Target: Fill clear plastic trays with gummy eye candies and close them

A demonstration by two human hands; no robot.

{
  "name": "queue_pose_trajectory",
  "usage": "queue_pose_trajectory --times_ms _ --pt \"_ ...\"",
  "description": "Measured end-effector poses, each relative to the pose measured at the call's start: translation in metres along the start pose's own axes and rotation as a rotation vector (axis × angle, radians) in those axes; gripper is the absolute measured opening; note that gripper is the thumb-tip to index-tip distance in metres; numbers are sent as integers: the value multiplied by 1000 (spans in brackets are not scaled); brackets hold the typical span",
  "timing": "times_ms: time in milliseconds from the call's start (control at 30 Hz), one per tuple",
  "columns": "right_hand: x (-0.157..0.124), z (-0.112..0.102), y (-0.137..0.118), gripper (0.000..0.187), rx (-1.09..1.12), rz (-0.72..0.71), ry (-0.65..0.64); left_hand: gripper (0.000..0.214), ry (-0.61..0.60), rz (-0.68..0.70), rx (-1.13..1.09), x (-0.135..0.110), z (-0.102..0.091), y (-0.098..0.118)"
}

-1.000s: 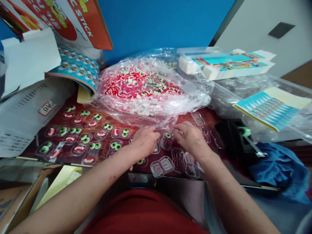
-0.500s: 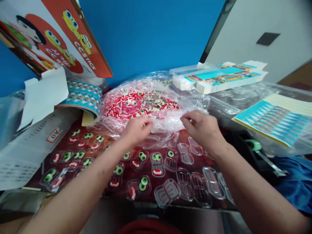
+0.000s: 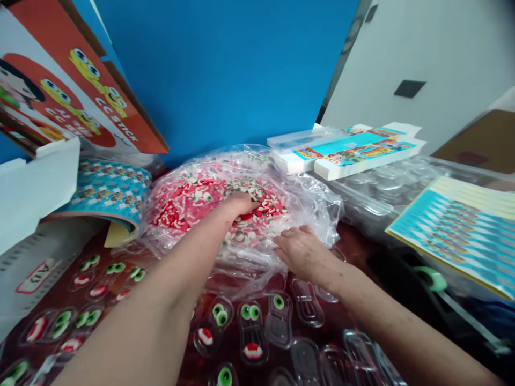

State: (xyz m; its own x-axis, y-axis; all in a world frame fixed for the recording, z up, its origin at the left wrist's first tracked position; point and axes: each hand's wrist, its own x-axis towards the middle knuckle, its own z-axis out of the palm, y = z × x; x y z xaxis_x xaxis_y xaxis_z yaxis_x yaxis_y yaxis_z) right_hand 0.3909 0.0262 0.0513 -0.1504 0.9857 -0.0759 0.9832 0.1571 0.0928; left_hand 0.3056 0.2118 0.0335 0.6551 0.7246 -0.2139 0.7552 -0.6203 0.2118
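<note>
A large clear plastic bag (image 3: 317, 201) lies open on the table, full of small red-and-white mouth pieces (image 3: 177, 209) and white-and-green eye pieces (image 3: 251, 188). My left hand (image 3: 241, 202) reaches into the bag's opening, its fingertips mostly hidden among the pieces. On the bag's near right edge rests my right hand (image 3: 300, 247), palm down, fingers stretched over the film. Nearer to me stand clear plastic trays: one tray (image 3: 252, 332) holds two green eyes and a mouth, another tray (image 3: 278, 320) a single eye, and several hold nothing, such as one tray (image 3: 308, 302).
Flattened printed boxes (image 3: 358, 150) lie behind on stacked clear plastic packaging (image 3: 386, 182). Blue sticker sheets (image 3: 462, 230) sit at the right, above a tape dispenser (image 3: 434, 281). At the left are an orange carton (image 3: 80, 91), a curled printed sheet (image 3: 108, 187) and a white basket (image 3: 24, 273).
Both hands were raised in front of the bag. My left hand has gone forward into the pieces, and my right has come down onto the bag's edge. The view has moved closer.
</note>
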Motion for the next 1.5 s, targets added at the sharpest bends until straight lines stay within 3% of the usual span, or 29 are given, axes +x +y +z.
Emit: queue_pose_trajectory --times_ms 300,400,467,633,700,767,867,933,1033,1133,1200,1367,1500 --pt "12 3 5 22 60 26 -19 31 -51 -29 -167 10 18 -1" --pt "10 -4 9 22 84 46 -15 19 8 -60 -326 10 11 0" --pt "5 -12 12 21 120 60 69 10 97 -99 -449 6 -5 -1" --pt "-12 -27 5 21 464 113 465 19 335 -216 -960 -40 -51 -4" --pt "-17 -28 -11 20 682 123 582 21 362 -219 -1097 -72 -49 6" --pt "-24 -28 -34 19 823 102 654 21 354 -219 -1259 -108 -30 23" --pt "-42 -28 -66 16 765 66 553 14 186 -403 -2098 -157 10 53" --pt "-58 -27 -79 16 700 39 427 13 109 -456 -2244 -183 32 66" --pt "-84 -22 -82 17 894 -35 337 15 7 -481 -2317 -215 49 74" --pt "-103 -15 -74 17 1095 68 414 21 -144 -473 -2394 -238 56 75" --pt "-112 -13 -71 18 1080 137 457 24 -230 -455 -2423 -249 59 76" --pt "-118 -15 -76 15 956 120 407 25 -377 -426 -2427 -262 66 82" --pt "-118 -13 -84 14 871 -2 280 28 -444 -448 -2387 -274 73 84"
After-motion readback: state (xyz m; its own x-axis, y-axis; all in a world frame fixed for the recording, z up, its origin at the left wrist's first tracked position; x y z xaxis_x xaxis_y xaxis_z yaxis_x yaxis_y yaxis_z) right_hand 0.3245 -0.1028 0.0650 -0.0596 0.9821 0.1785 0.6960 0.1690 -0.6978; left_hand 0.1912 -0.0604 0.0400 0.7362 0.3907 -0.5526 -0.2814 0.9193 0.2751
